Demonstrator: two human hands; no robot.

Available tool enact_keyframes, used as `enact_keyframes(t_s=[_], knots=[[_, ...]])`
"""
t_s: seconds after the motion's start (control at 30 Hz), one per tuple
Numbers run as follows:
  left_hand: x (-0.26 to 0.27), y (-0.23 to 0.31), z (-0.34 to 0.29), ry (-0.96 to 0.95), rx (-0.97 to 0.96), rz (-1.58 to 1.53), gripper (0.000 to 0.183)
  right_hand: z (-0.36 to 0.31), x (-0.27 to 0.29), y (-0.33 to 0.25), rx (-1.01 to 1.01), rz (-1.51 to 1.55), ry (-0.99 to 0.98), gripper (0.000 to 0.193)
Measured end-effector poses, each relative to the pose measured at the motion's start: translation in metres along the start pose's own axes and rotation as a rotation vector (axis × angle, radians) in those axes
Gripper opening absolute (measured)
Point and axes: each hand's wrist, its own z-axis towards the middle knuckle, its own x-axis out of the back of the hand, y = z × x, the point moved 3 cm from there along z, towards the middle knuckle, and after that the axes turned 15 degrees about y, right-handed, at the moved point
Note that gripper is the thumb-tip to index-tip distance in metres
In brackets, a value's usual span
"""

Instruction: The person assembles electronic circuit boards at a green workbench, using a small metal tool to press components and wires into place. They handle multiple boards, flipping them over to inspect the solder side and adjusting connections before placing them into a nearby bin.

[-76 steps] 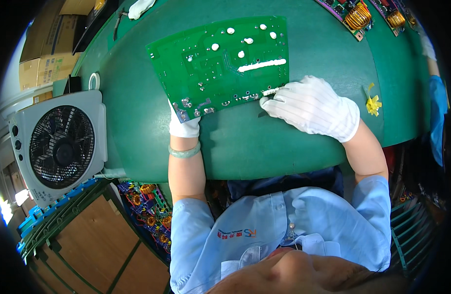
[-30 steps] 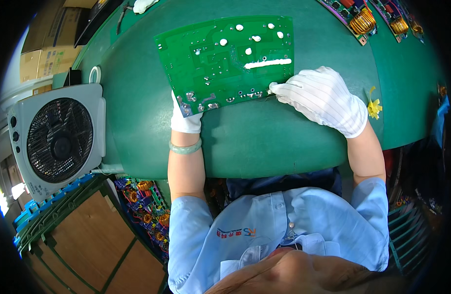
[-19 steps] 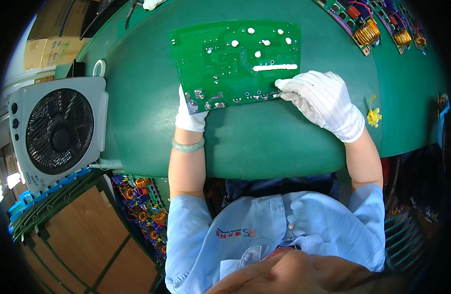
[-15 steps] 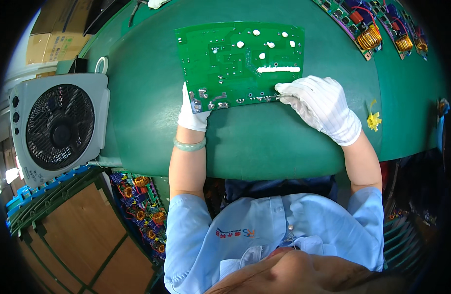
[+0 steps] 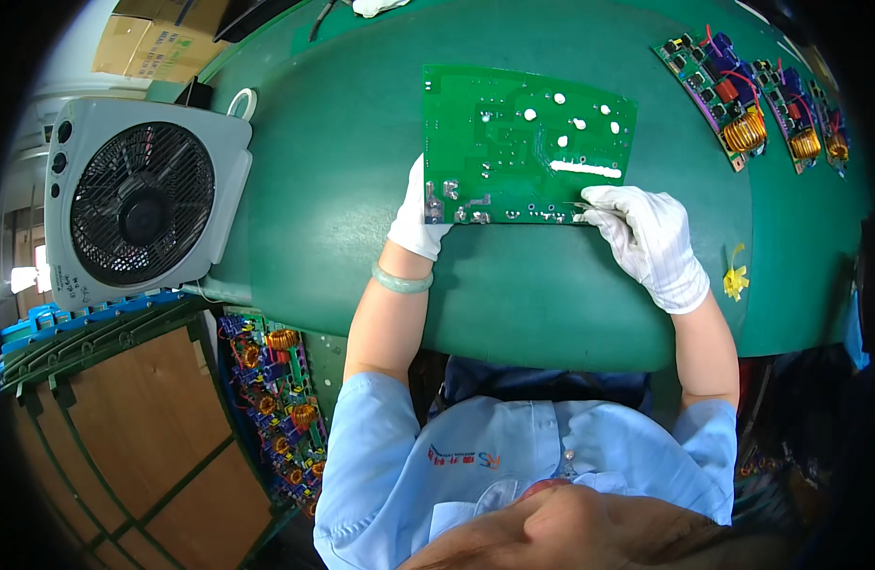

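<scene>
A green circuit board (image 5: 513, 142) is held up with its solder side showing, with round white blobs and one long white strip of filler on it. At its lower left corner my gloved left hand (image 5: 420, 220) grips the edge; most of its fingers are hidden behind the board. My gloved right hand (image 5: 646, 237) is closed in a pinch by the lower right edge. A thin metal tip, like that of tweezers (image 5: 576, 204), sticks out from its fingertips over the solder joints; the rest of it is hidden in the glove.
Under the board lies a green table mat (image 5: 342, 123). A grey box fan (image 5: 138, 204) stands at the left. Several populated boards (image 5: 732, 104) with copper coils lie at the far right, near a yellow scrap (image 5: 735, 275). More boards (image 5: 281, 408) sit below the table's left side.
The whole view has shifted, so the board and both hands appear further right and slightly lower. The board's tilt has changed a little. Both hands keep their holds.
</scene>
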Motion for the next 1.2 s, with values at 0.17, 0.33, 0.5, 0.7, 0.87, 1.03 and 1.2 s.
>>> enact_keyframes(t_s=[0.17,0.33,0.5,0.7,0.87,1.03,1.2], knots=[[0.002,-0.001,0.002,-0.005,0.029,-0.039,0.032,0.000,0.001,0.002,-0.013,-0.008,-0.007,0.019],[-0.013,0.006,-0.010,0.146,0.054,0.002,0.032,0.001,0.000,0.003,-0.023,0.003,0.006,0.019],[-0.022,0.001,-0.015,0.103,0.001,-0.037,0.033,0.001,0.002,0.004,-0.106,0.105,0.081,0.016],[-0.035,-0.016,-0.006,-0.002,0.056,-0.176,0.034,0.021,-0.007,-0.011,-0.223,0.220,0.186,0.017],[-0.036,-0.021,-0.009,-0.080,0.068,-0.239,0.037,0.039,-0.029,-0.040,-0.049,0.069,0.250,0.021],[-0.025,-0.029,-0.001,-0.175,0.004,-0.127,0.049,0.022,-0.038,-0.045,-0.059,0.023,0.256,0.021],[-0.017,-0.035,0.005,-0.209,-0.010,-0.137,0.048,0.020,-0.041,-0.043,-0.017,-0.006,0.265,0.020]])
